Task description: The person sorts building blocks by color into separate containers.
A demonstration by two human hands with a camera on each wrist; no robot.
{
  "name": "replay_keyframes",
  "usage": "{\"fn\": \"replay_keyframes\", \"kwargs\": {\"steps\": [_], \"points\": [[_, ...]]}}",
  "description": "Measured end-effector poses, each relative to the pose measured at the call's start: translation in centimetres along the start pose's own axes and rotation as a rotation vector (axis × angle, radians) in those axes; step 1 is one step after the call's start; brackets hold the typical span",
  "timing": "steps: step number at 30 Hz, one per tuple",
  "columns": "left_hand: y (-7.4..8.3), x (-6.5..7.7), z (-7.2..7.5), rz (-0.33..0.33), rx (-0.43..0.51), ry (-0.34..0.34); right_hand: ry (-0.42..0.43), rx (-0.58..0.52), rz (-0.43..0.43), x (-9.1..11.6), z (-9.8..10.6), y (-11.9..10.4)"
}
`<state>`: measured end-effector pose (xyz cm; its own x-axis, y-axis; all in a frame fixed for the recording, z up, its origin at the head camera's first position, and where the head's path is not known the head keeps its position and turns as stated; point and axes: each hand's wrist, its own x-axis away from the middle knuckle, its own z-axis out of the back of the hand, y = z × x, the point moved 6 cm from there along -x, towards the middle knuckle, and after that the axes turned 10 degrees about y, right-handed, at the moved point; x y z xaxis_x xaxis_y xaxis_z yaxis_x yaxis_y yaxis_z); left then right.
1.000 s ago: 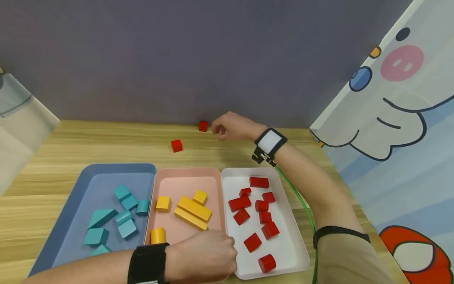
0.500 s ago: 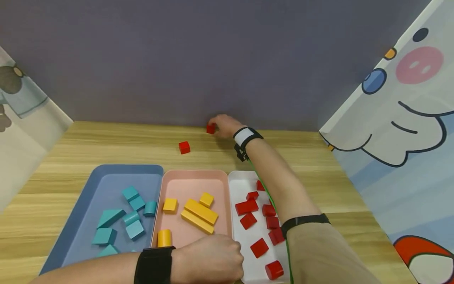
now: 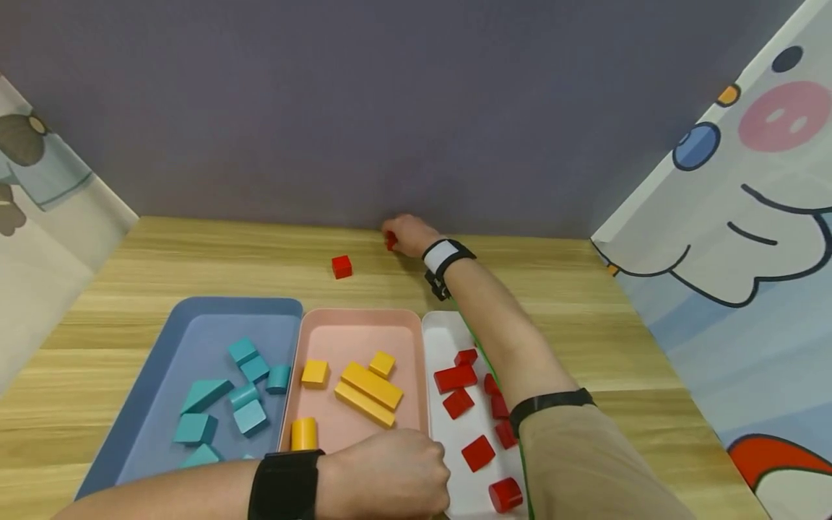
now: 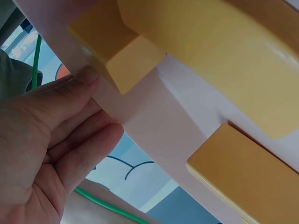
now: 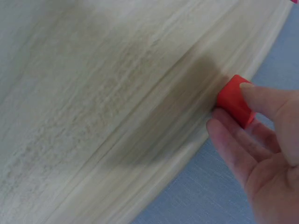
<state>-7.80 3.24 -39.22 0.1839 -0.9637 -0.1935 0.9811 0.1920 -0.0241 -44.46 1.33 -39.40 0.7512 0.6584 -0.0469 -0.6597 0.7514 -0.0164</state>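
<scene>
At the back of the table my right hand (image 3: 412, 236) pinches a small red cube-like block (image 5: 235, 100) between thumb and fingertips, close over the wood in the right wrist view. A second red block (image 3: 341, 266) lies on the table to its left. My left hand (image 3: 383, 473) hovers at the front of the pink tray (image 3: 364, 316), its fingers loosely bent. The left wrist view shows its thumb and fingertips (image 4: 114, 133) right at the tray's rim, beside a yellow block (image 4: 135, 65), with nothing seen between them.
A blue tray (image 3: 237, 305) of teal blocks stands left of the pink tray, which holds several yellow blocks (image 3: 315, 374). On the right a white tray (image 3: 442, 321) bears red blocks (image 3: 456, 378), partly covered by my right arm. A grey wall (image 3: 364, 108) rises behind the table.
My right hand has moved left to the red block by the back wall and now grips it. The camera's view has shifted a little; the left hand stays over the pink tray.
</scene>
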Motion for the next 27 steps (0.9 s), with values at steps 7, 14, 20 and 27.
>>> {"fn": "replay_keyframes", "kwargs": {"steps": [7, 14, 20, 27], "points": [[0.0, 0.0, -0.1, 0.017, 0.014, 0.016, -0.002, -0.016, 0.094, 1.8, 1.5, -0.9], [-0.1, -0.2, -0.2, 0.039, 0.008, 0.008, 0.029, 0.010, 0.247, 6.5, 5.3, -3.7], [-0.1, -0.3, 0.0, 0.046, -0.014, 0.004, 0.049, 0.017, 0.377, 12.3, 6.8, -5.7], [0.0, -0.3, 0.1, 0.026, -0.088, 0.011, 0.032, -0.042, 0.353, 18.4, 7.3, -5.7]]}}
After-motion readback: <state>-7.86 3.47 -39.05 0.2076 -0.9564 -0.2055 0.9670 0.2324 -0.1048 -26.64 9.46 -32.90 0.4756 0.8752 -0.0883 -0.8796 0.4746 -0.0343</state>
